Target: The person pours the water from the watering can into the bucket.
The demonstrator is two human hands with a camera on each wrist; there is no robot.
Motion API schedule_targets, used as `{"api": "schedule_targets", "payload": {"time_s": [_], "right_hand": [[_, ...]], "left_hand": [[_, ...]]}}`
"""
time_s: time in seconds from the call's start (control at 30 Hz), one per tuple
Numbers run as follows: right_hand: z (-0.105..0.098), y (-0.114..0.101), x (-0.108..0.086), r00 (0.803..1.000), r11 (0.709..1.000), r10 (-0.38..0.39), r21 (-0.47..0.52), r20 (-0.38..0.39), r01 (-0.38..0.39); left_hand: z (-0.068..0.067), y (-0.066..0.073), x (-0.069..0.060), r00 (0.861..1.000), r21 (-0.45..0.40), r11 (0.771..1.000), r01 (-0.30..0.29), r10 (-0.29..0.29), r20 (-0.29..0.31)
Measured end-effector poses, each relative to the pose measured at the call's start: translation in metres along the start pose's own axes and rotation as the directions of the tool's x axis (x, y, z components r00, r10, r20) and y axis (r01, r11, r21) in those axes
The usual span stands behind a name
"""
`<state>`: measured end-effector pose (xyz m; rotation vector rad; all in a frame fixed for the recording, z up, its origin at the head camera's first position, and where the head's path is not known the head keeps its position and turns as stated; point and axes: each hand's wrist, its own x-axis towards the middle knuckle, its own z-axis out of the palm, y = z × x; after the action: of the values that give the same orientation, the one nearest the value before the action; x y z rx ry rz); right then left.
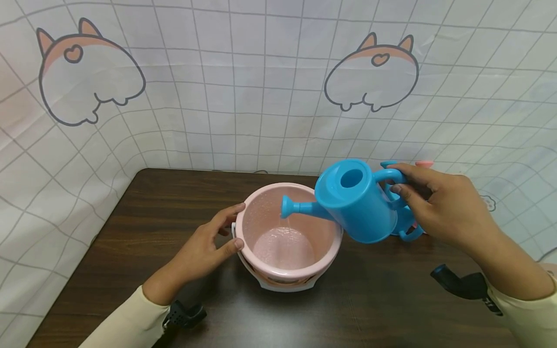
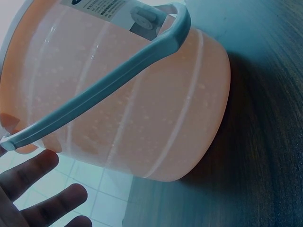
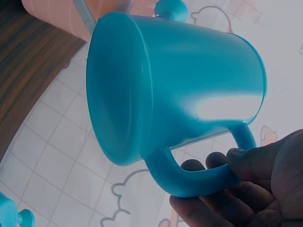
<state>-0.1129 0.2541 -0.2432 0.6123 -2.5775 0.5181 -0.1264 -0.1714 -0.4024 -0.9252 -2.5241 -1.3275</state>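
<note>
A pink bucket [image 1: 285, 273] stands upright on the table, with a shimmering wet surface at its bottom. My left hand [image 1: 209, 246] touches its left rim with thumb and forefinger spread apart; in the left wrist view, other fingers [image 2: 61, 205] extend beside the bucket's wall. My right hand [image 1: 448, 208] grips the handle of a blue watering can [image 1: 365, 212], its fingers curled round the loop in the right wrist view. The can is tilted left and its spout [image 1: 300, 208] reaches over the bucket. A faint stream seems to fall from the spout's end.
A pale bail handle [image 2: 109, 80] hangs along the bucket's side. Behind the watering can, another blue object with a handle [image 1: 411, 234] and a pink piece [image 1: 424, 164] are partly hidden. The dark wooden table [image 1: 152, 208] meets a white gridded curtain [image 1: 243, 96].
</note>
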Motion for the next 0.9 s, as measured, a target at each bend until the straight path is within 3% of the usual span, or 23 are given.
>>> {"api": "schedule_targets", "payload": {"time_s": [0.9], "right_hand": [[0.0011,0.0011,-0.0003,0.999,0.999,-0.041,-0.014,-0.025,0.041]], "left_hand": [[-0.0007,-0.0003,0.0002,1.0,-0.011,1.0,-0.012,0.012,0.002]]}}
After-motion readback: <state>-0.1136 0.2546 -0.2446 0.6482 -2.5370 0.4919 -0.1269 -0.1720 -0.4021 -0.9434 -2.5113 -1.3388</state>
